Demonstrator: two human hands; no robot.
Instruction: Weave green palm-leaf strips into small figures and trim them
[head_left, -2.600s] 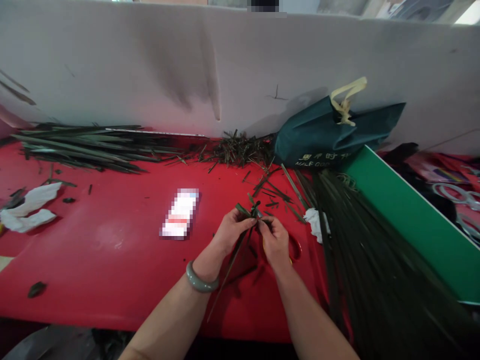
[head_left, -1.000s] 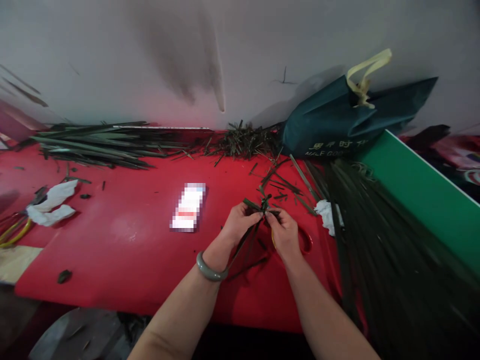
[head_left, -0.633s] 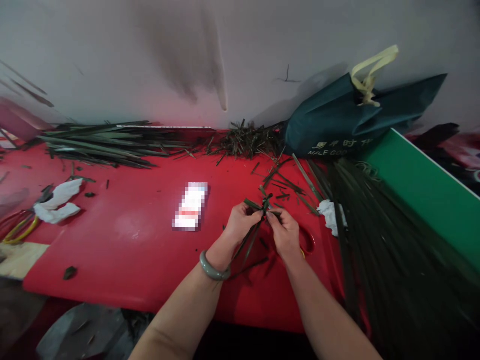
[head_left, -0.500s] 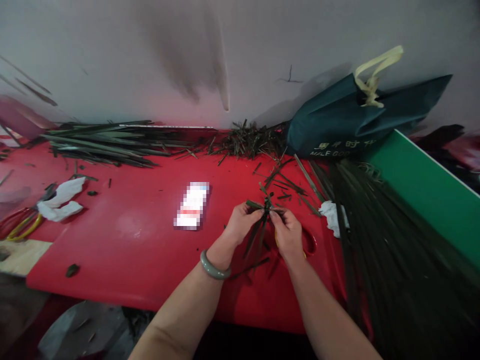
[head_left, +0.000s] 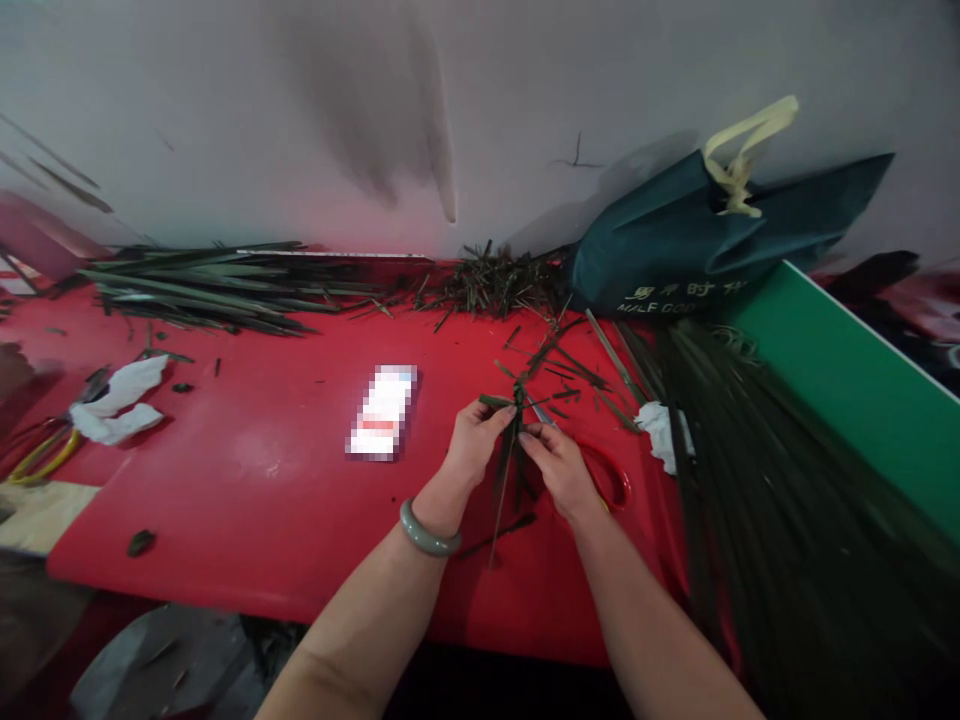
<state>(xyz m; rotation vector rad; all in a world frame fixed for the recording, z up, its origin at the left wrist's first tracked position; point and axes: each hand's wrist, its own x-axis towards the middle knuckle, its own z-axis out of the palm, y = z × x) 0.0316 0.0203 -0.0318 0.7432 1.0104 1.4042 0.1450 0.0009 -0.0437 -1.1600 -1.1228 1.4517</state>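
My left hand [head_left: 471,447] and my right hand [head_left: 556,468] meet above the red table [head_left: 247,470], both pinched on a small knot of dark green leaf strips [head_left: 516,415]. The strips' loose ends hang down between my wrists toward me. A grey-green bangle [head_left: 427,532] sits on my left wrist. Red-handled scissors [head_left: 607,480] lie on the table just behind my right hand, partly hidden by it.
A large sheaf of long dark strips [head_left: 757,500] lies to the right beside a green board [head_left: 847,390]. A dark green bag [head_left: 697,250], cut scraps [head_left: 495,285] and a long leaf bundle [head_left: 210,285] line the wall. A blurred card [head_left: 382,412] and white tissue [head_left: 120,400] lie left.
My hands have shifted slightly left and nearer to me with the strips. The knot has turned, and the loose ends now hang more steeply between my wrists.
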